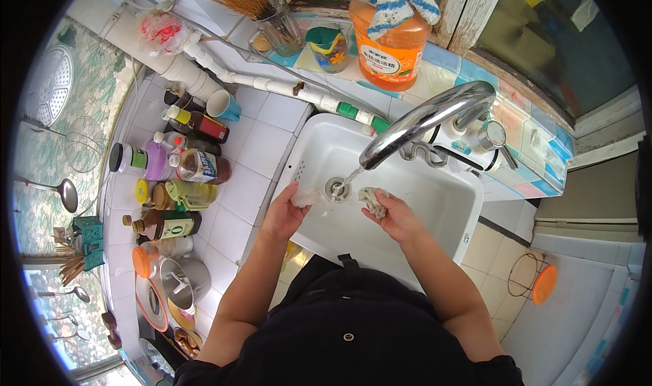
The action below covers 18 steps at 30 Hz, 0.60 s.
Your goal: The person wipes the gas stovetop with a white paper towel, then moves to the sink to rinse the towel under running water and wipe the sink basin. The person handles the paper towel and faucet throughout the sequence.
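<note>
Over the white sink point(438, 206), my left hand point(286, 211) is closed on a pale, see-through item point(307, 196) whose kind I cannot make out. My right hand point(396, 217) grips a crumpled greyish cloth point(371, 201). Water runs from the curved chrome faucet point(424, 117) between the two hands, toward the metal drain point(336, 189). Both hands are apart from each other, above the basin.
Left of the sink, a tiled counter point(261, 128) carries several bottles, a blue cup point(223, 105) and a metal pot point(185, 281). Behind the basin stand a large orange detergent bottle point(387, 53) with a striped cloth point(394, 5) on top, and a glass jar point(284, 29).
</note>
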Motion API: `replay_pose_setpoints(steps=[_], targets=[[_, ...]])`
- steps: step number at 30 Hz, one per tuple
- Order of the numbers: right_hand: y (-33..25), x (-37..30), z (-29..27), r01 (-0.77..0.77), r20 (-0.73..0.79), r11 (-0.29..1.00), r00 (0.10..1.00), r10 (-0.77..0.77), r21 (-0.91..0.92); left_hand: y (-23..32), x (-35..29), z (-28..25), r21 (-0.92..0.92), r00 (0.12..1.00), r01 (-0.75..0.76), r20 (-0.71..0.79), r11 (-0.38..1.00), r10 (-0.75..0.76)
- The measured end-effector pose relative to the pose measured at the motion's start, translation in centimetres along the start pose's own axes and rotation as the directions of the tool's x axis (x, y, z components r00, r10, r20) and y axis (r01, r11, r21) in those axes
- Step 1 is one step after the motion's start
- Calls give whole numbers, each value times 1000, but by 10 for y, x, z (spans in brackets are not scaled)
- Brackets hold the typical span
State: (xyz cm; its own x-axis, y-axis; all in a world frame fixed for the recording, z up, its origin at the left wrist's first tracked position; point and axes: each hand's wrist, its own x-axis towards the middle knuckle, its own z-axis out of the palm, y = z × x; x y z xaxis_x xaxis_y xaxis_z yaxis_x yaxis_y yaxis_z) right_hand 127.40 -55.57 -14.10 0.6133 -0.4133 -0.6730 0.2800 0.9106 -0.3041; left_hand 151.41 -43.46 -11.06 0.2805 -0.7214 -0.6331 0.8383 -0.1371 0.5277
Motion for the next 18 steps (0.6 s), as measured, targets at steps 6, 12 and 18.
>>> replay_pose_setpoints(steps=[6,12,18], targets=[[23,50,18,-198,38,962,980,194,186,17,-10,-9,-107,999,-19,-39,994,15],[48,75,41,-184,175,983,968,178,20,28,-12,-17,-155,998,-25,-68,988,14],[69,104,28,-367,127,896,930,346,249,35,-8,-30,-201,998,-25,-56,979,14]])
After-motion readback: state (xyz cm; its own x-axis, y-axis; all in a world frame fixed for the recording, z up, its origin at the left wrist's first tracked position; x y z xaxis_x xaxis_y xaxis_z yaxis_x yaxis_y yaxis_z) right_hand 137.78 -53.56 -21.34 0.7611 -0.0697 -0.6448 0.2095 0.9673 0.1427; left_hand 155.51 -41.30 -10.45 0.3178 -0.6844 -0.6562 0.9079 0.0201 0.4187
